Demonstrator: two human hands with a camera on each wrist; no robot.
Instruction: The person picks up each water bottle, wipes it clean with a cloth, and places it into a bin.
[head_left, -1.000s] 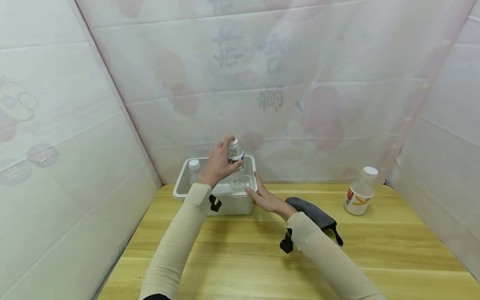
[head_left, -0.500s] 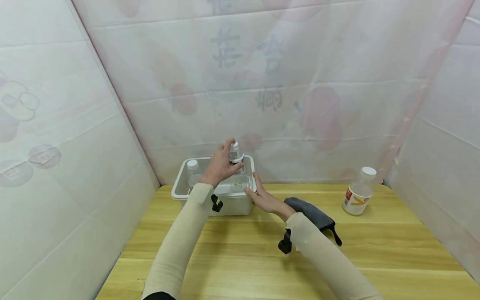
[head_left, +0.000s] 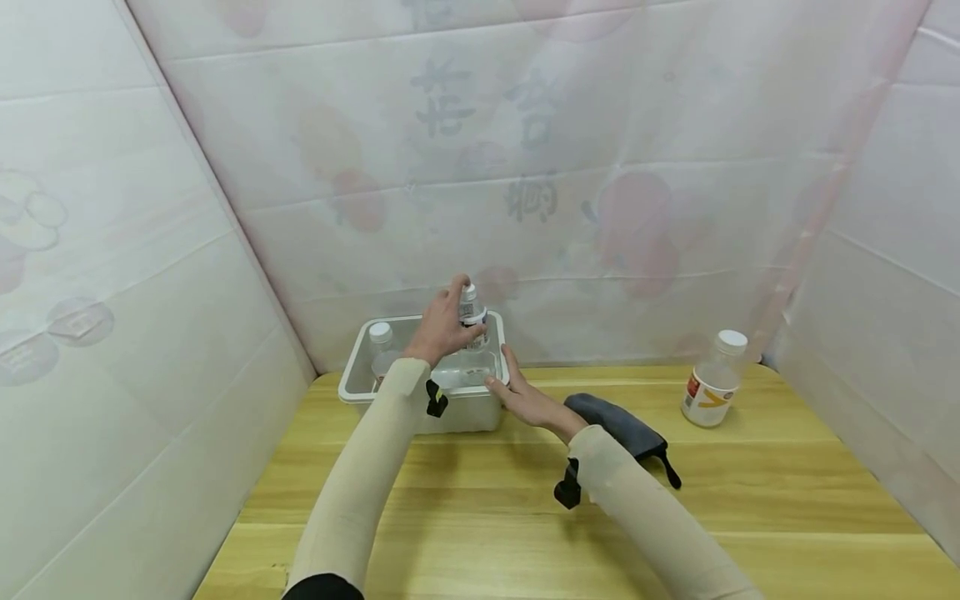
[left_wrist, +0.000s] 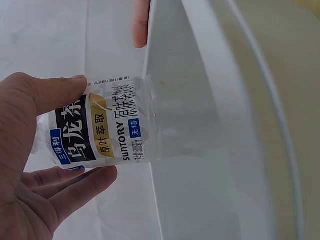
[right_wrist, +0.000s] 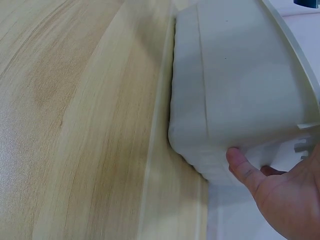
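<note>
Left hand (head_left: 442, 327) holds tea bottle (left_wrist: 107, 125) — thumb on one side, fingers on other. Tea bottle is upright at right part of white bin (head_left: 457, 414); cannot tell if its bottom touches anything. Right hand (head_left: 528, 402) touches near right corner of bin, fingers not curled. Small-capped bottle (head_left: 381, 340) in left part. On table (head_left: 480, 517), right of bin — grey pouch (head_left: 618, 423), then orange-marked bottle (head_left: 711, 392).
</note>
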